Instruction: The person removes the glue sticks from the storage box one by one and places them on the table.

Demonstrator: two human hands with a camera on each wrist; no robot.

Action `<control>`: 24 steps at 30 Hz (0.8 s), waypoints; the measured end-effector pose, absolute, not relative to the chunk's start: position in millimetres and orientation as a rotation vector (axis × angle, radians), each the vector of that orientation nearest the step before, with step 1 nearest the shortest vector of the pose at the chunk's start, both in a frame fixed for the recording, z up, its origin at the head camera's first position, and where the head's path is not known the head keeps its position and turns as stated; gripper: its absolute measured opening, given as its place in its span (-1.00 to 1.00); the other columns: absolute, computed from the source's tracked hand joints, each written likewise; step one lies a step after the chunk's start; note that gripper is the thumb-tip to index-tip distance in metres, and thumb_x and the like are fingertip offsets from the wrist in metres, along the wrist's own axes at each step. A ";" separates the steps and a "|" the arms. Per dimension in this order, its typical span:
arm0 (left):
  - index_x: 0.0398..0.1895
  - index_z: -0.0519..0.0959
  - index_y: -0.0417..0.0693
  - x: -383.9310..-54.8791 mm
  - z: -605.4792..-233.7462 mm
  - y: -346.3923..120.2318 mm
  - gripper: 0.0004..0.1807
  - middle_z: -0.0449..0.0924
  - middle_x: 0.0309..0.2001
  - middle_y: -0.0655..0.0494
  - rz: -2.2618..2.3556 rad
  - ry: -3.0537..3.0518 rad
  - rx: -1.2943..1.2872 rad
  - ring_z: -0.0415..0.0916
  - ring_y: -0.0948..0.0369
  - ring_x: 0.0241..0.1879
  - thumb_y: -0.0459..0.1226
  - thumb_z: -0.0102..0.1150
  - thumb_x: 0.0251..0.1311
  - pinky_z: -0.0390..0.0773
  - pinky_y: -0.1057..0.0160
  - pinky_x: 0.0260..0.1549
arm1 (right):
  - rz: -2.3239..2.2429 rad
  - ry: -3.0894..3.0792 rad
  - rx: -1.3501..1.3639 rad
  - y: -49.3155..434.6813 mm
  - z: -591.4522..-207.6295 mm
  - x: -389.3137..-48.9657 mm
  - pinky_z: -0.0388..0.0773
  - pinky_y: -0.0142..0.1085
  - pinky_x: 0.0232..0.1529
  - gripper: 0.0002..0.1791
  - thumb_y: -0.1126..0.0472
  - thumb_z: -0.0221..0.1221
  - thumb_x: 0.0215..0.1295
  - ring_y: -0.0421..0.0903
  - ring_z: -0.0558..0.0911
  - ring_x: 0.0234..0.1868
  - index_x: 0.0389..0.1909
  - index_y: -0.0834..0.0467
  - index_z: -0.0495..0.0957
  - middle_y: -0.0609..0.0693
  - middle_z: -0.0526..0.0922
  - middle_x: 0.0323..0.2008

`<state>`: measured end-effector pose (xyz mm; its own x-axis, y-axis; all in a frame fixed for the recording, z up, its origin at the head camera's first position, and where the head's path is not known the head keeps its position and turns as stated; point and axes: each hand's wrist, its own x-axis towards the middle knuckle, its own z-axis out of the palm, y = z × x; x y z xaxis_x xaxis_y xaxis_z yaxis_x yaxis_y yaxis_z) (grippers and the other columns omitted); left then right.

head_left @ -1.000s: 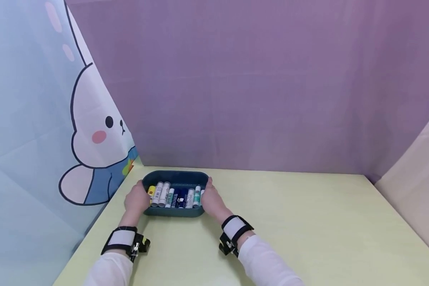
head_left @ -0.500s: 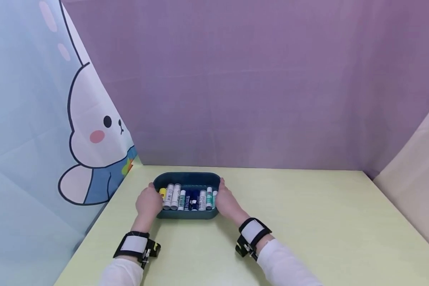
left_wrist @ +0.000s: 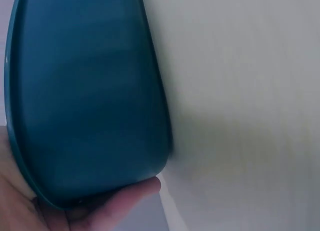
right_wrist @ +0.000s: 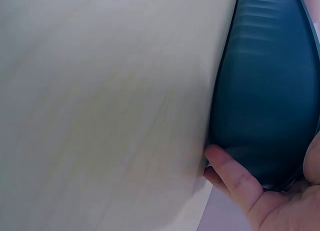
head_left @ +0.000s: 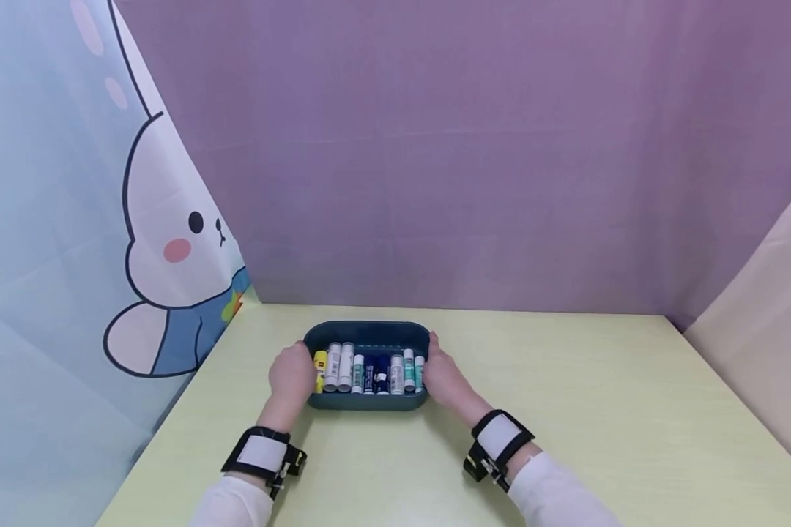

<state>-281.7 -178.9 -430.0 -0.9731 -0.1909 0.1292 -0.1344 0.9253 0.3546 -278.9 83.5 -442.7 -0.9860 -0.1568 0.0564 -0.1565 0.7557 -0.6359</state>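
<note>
A dark teal oval-cornered plastic bin is at the back, left of the table's middle. Inside it several glue sticks lie in a row: a yellow one at the left end, white ones, dark blue ones and green-and-white ones. My left hand grips the bin's left end, and my right hand its right end. In the left wrist view, fingers curl against the end wall near the base. The right wrist view has fingers under the bin's lower corner.
The pale yellow table runs back to a purple curtain. A light blue curtain with a cartoon figure hangs along the left side, and a pale cloth along the right.
Both hands have carried the bin to the right and slightly nearer to me, with the glue sticks in it. Their grip at the two ends stays the same.
</note>
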 end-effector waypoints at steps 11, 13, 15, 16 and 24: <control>-0.44 0.59 -0.31 -281.3 -424.9 -149.7 -0.90 0.57 -0.51 -0.09 -0.432 -2.964 0.110 0.51 0.11 -0.60 -0.38 0.21 0.09 0.52 0.15 -0.70 | -1.038 2.960 -0.261 116.2 -441.9 -274.1 0.42 -0.27 -0.58 -0.38 0.34 -0.19 0.41 -0.08 0.43 -0.64 0.41 0.42 -0.13 0.31 0.56 -0.40; -0.47 0.59 -0.28 -281.3 -422.7 -145.4 -0.92 0.56 -0.51 -0.07 -0.416 -2.981 0.079 0.49 0.13 -0.60 -0.39 0.20 0.09 0.49 0.18 -0.71 | -0.983 2.997 -0.281 121.4 -442.6 -273.5 0.54 -0.22 -0.41 -0.38 0.35 -0.17 0.40 -0.02 0.56 -0.48 0.40 0.45 -0.11 0.38 0.59 -0.24; -0.47 0.60 -0.26 -282.4 -420.1 -141.5 -0.92 0.56 -0.50 -0.06 -0.405 -3.006 0.052 0.48 0.14 -0.59 -0.38 0.19 0.10 0.48 0.20 -0.71 | -0.950 3.032 -0.304 126.3 -442.6 -272.6 0.59 -0.12 -0.17 -0.38 0.37 -0.15 0.38 0.08 0.64 -0.23 0.38 0.48 -0.08 0.44 0.53 -0.02; -0.45 0.60 -0.26 -283.0 -418.5 -139.5 -0.92 0.56 -0.49 -0.05 -0.409 -3.017 0.045 0.47 0.15 -0.59 -0.38 0.19 0.10 0.48 0.21 -0.71 | -0.943 3.042 -0.310 128.8 -442.5 -272.3 0.56 -0.09 -0.05 -0.38 0.37 -0.14 0.38 0.11 0.62 -0.09 0.38 0.49 -0.08 0.45 0.47 0.07; -0.28 0.55 -0.36 -297.3 -414.7 -137.7 -0.82 0.57 -0.43 -0.10 -0.532 -3.088 0.040 0.49 0.15 -0.62 -0.35 0.15 0.13 0.49 0.25 -0.71 | -0.864 3.073 -0.409 148.0 -439.5 -270.8 0.40 0.01 0.16 -0.38 0.40 -0.13 0.36 0.24 0.46 0.16 0.34 0.57 -0.09 0.49 0.32 0.20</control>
<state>-297.3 -137.7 -414.7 -0.9996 -0.0265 0.0039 -0.0237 0.9421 0.3344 -270.8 148.0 -439.5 -0.9648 -0.2217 0.1417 -0.2631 0.8237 -0.5024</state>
